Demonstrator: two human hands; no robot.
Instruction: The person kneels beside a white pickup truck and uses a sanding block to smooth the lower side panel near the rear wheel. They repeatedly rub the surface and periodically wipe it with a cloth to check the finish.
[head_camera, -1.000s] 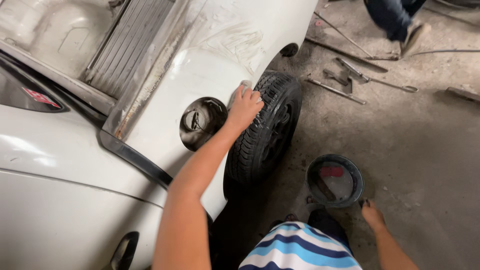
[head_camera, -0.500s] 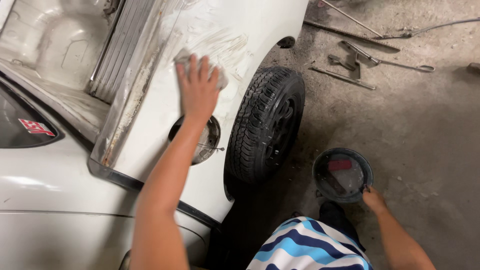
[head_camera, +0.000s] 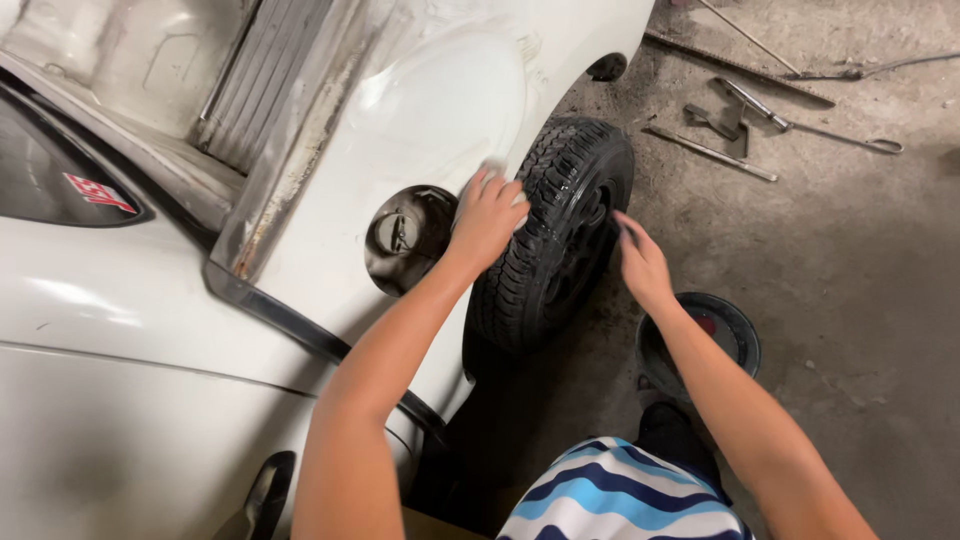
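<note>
1. Pale sanding pad or cloth (head_camera: 497, 180): pressed flat against the white rear quarter panel (head_camera: 440, 110), just above the wheel arch and beside the top of the rear tyre (head_camera: 555, 235). Mostly hidden under the palm; kind not certain.
2. Left hand (head_camera: 487, 215): fingers lying close together, curled over the pad, palm bearing down. Judged a rubbing hold, since a flat palm spreads pressure over the curved metal.
3. Right hand (head_camera: 640, 262): on the tyre's outer side, fingers loosely spread, tips near or touching the sidewall; contact cannot be told. Holds nothing. Probably steadying the crouch.
4. Open fuel filler recess (head_camera: 408, 235): on the panel just left of the tyre, dark round opening, cap showing inside.
5. Black round bucket (head_camera: 705, 340): on the concrete floor (head_camera: 850, 300) near the tyre, right of it, under the right forearm; placed within easy reach, I judge.
6. Metal rods and tools (head_camera: 760, 120): lying on the floor well beyond the tyre, apart from both hands.
7. Striped shirt (head_camera: 620, 495): the person's own, below the tyre at the frame's edge.
</note>
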